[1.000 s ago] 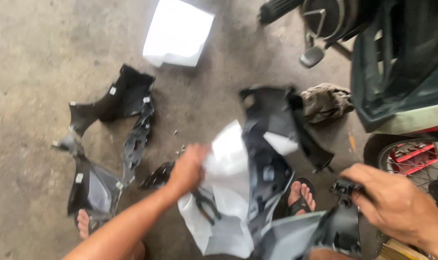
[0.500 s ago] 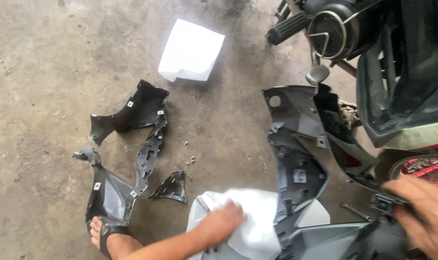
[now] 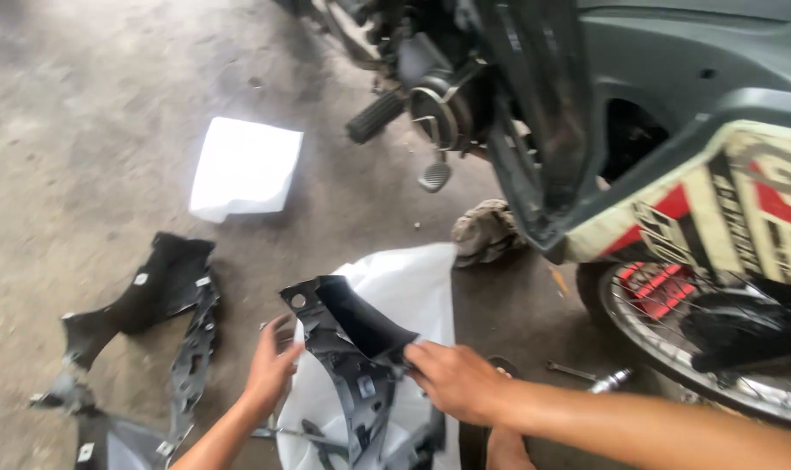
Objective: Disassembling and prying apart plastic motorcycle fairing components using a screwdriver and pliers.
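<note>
Both hands bare here, the left hand (image 3: 269,372) and the right hand (image 3: 452,380), no gloves, rings or watch showing. Forearms uncovered too, no sleeves reaching the wrists. At six o'clock, a bare foot (image 3: 509,444) in a dark sandal.

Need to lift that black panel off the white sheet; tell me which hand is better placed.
Probably right: the right hand already grips the black panel; the left hand rests open at its edge.

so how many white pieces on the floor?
2: white sheet lying alone upper left; white panel under the black fairing between both hands. More may be hidden below frame.
</note>
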